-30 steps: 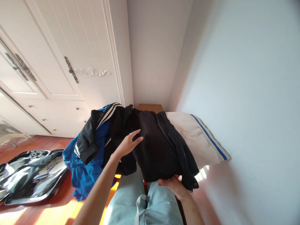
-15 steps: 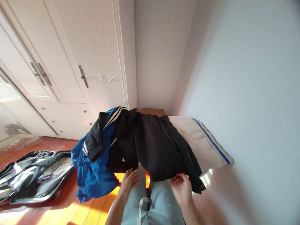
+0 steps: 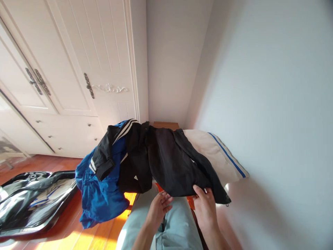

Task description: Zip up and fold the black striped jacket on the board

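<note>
A black jacket with white stripes on its sleeve lies spread out in front of me, its hem towards my legs. At the right part of the hem my right hand is closed on the jacket's edge, thumb on top of the cloth. My left hand is at the middle of the hem, its fingers half curled and apart, with no cloth visible between them. Under the striped sleeve on the left lies a blue garment. To the right, a cream cloth with a blue stripe shows from beneath the jacket.
An open black suitcase with clothes inside lies on the wooden floor at the left. A white wardrobe stands behind, and a pale wall rises close on the right. My legs are below the jacket.
My left hand has moved right along the hem. The jacket's right front edge has folded inward and its lower corner has lifted slightly, with my right hand further onto the cloth.
</note>
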`<state>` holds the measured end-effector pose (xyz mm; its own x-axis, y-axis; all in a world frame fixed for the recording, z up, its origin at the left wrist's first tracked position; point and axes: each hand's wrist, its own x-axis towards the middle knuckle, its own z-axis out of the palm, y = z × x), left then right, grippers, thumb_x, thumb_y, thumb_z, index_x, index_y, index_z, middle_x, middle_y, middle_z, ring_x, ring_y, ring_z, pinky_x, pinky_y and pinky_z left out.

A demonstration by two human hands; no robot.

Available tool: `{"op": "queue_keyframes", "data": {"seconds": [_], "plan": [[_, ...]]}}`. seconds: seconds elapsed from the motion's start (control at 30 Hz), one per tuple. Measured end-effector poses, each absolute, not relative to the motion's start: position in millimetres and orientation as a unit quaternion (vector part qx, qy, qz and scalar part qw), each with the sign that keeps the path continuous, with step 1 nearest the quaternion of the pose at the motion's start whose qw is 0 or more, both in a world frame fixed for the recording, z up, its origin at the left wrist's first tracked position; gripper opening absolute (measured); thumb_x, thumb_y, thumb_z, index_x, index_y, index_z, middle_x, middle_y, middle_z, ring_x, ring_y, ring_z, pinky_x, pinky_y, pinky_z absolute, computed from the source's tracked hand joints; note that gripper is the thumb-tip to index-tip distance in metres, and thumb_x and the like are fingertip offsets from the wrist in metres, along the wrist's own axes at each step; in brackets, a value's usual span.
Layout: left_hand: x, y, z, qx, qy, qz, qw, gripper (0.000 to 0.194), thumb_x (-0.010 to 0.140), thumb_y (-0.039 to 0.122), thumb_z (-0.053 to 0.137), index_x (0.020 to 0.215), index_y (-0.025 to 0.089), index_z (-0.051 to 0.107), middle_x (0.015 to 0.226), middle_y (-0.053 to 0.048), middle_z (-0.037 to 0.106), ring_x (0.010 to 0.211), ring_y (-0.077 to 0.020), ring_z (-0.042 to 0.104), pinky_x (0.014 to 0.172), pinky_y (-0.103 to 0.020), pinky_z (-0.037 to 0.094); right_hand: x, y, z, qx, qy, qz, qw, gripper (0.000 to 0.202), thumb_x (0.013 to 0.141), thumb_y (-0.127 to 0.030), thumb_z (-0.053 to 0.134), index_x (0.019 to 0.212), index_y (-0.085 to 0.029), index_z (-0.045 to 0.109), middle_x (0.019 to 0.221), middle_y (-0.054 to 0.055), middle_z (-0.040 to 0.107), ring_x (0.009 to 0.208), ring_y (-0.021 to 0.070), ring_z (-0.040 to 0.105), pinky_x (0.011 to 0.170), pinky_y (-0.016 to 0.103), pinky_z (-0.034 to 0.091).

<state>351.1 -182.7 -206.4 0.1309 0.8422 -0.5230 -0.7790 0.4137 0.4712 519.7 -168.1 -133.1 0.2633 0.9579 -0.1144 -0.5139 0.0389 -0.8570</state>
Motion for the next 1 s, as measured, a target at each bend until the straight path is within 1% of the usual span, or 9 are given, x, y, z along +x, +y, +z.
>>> {"op": "queue_keyframes", "data": {"seconds": [0.13,0.23,0.37,0.43,0.53,0.7,0.8,0.87,1.0], "plan": [[364,-164,-198,-0.022,0.264,0.562,0.783,0.01,0.083,0.028,0.06,0.075,0.023,0.061,0.078,-0.003,0.071,0.075,-0.0193,0.07,0.078,-0.034,0.056,522,-183,-122,-0.465,-0.362,0.502,0.632,0.038,0.069,-0.034,0.087,0.1,-0.023,0.067,0.093,0.0,0.073,0.089,0.0174,0.066,0.079,0.024,0.055],[363,-149,-198,-0.066,0.229,0.591,0.771,0.011,0.08,0.032,0.062,0.072,0.024,0.061,0.079,-0.004,0.073,0.083,-0.0222,0.072,0.087,-0.037,0.057,532,-189,-120,-0.428,-0.381,0.558,0.6,0.043,0.07,-0.037,0.085,0.107,-0.025,0.067,0.097,0.003,0.071,0.094,0.0208,0.066,0.08,0.029,0.057],[359,-141,-199,-0.108,0.217,0.63,0.738,0.009,0.08,0.029,0.061,0.072,0.026,0.061,0.081,-0.003,0.074,0.091,-0.0219,0.072,0.093,-0.036,0.056,558,-188,-121,-0.423,-0.317,0.606,0.594,0.027,0.074,-0.042,0.082,0.087,-0.023,0.068,0.081,0.001,0.069,0.076,0.0187,0.067,0.071,0.03,0.058],[358,-139,-198,-0.128,0.203,0.621,0.746,0.014,0.084,0.027,0.057,0.07,0.024,0.06,0.077,-0.004,0.073,0.083,-0.0209,0.072,0.086,-0.036,0.058,570,-185,-119,-0.406,-0.285,0.601,0.626,0.025,0.071,-0.039,0.085,0.079,-0.022,0.069,0.083,0.001,0.071,0.082,0.0185,0.068,0.078,0.029,0.059],[360,-136,-193,-0.134,0.176,0.598,0.77,0.018,0.087,0.027,0.056,0.071,0.018,0.058,0.073,-0.007,0.071,0.076,-0.0207,0.071,0.078,-0.036,0.058,577,-182,-108,-0.38,-0.258,0.603,0.652,0.034,0.064,-0.032,0.09,0.091,-0.02,0.074,0.102,0.004,0.075,0.101,0.0186,0.068,0.09,0.026,0.057],[360,-125,-168,-0.125,0.172,0.62,0.755,0.012,0.084,0.022,0.064,0.092,0.013,0.064,0.085,-0.011,0.074,0.085,-0.0219,0.073,0.088,-0.035,0.056,565,-176,-82,-0.278,-0.149,0.716,0.622,0.023,0.069,-0.018,0.084,0.089,-0.023,0.073,0.107,0.0,0.075,0.102,0.0178,0.07,0.094,0.033,0.059],[357,-129,-147,-0.155,0.196,0.637,0.729,0.011,0.084,0.013,0.061,0.095,0.014,0.063,0.079,-0.008,0.073,0.078,-0.0204,0.073,0.08,-0.031,0.058,554,-168,-77,-0.253,-0.07,0.758,0.597,0.021,0.076,-0.01,0.076,0.092,-0.022,0.073,0.103,0.0,0.077,0.091,0.014,0.073,0.085,0.028,0.062],[352,-138,-138,-0.167,0.217,0.66,0.699,0.014,0.083,0.007,0.06,0.094,0.015,0.062,0.079,-0.007,0.073,0.072,-0.0183,0.072,0.07,-0.028,0.057,550,-163,-82,-0.254,-0.034,0.764,0.592,0.016,0.079,-0.008,0.072,0.088,-0.021,0.072,0.091,-0.001,0.078,0.078,0.0116,0.073,0.077,0.025,0.063],[333,-167,-152,-0.172,0.241,0.726,0.62,0.009,0.083,0.011,0.06,0.089,0.017,0.058,0.076,-0.003,0.069,0.059,-0.014,0.066,0.054,-0.023,0.05,548,-163,-102,-0.302,-0.041,0.741,0.598,0.017,0.074,-0.006,0.074,0.073,-0.022,0.067,0.075,-0.004,0.075,0.064,0.0117,0.07,0.065,0.025,0.063]]}}
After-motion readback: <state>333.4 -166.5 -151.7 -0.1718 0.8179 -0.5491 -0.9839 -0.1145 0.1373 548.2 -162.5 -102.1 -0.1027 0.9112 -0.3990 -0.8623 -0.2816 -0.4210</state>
